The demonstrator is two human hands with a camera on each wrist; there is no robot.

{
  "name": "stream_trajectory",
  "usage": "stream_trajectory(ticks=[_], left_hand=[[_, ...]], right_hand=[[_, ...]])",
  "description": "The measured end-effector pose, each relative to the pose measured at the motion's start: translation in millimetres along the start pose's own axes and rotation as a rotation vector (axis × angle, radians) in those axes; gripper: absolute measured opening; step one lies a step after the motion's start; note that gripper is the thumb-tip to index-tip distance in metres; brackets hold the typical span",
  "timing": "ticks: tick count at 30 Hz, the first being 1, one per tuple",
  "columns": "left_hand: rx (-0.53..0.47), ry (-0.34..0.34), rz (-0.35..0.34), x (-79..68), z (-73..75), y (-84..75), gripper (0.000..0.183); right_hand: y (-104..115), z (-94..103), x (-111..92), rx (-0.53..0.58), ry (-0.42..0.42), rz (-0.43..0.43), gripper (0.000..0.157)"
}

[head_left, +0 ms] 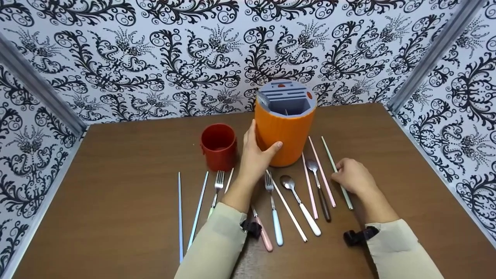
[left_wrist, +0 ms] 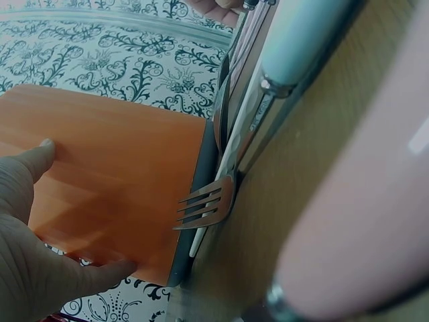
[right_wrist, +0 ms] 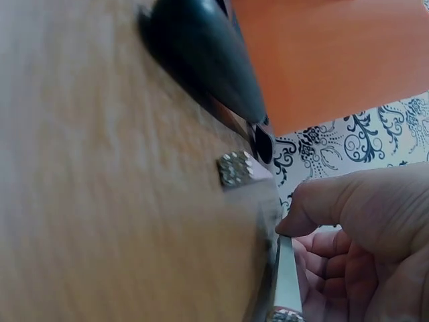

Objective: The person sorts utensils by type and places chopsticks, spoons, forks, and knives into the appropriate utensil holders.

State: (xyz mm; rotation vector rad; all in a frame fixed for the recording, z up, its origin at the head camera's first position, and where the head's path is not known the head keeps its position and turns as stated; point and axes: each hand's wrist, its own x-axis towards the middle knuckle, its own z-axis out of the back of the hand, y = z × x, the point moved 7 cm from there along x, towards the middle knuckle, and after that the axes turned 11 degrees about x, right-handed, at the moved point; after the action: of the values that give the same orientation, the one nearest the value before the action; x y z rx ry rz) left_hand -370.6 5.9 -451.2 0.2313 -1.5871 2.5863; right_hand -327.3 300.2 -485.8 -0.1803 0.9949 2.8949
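Head view is showing the right hand (head_left: 353,176) pinching a green chopstick (head_left: 329,152) right of the orange holder (head_left: 292,135), while the left hand (head_left: 254,159) is resting spread-fingered against the holder's side. Picking up the chopstick seems to be the step in hand; the next move is probably calling for a clean lift. Whether it is leaving the table (head_left: 116,193) is unclear. The left forearm (head_left: 235,195) is hiding the pink-handled utensil's (head_left: 264,237) head.
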Motion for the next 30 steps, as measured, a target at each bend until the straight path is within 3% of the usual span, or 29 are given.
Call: stream_trajectory(ticks=[13,22,30], left_hand=[[-0.014,0.006,0.024,-1.7,0.0,9.1,0.100],[-0.009,-0.014,-0.013,-1.7,2.1,3.5,0.099],[-0.002,-0.011,-0.010,-1.2,-0.1,0.3,0.099]], right_hand=[[8.6,0.9,-1.4,0.105,-0.006,0.009,0.033],[11.6,4.0,-4.5,0.263,0.060,0.003,0.033],[13.1,5.8,-4.6,0.362,0.012,0.019,0.025]])
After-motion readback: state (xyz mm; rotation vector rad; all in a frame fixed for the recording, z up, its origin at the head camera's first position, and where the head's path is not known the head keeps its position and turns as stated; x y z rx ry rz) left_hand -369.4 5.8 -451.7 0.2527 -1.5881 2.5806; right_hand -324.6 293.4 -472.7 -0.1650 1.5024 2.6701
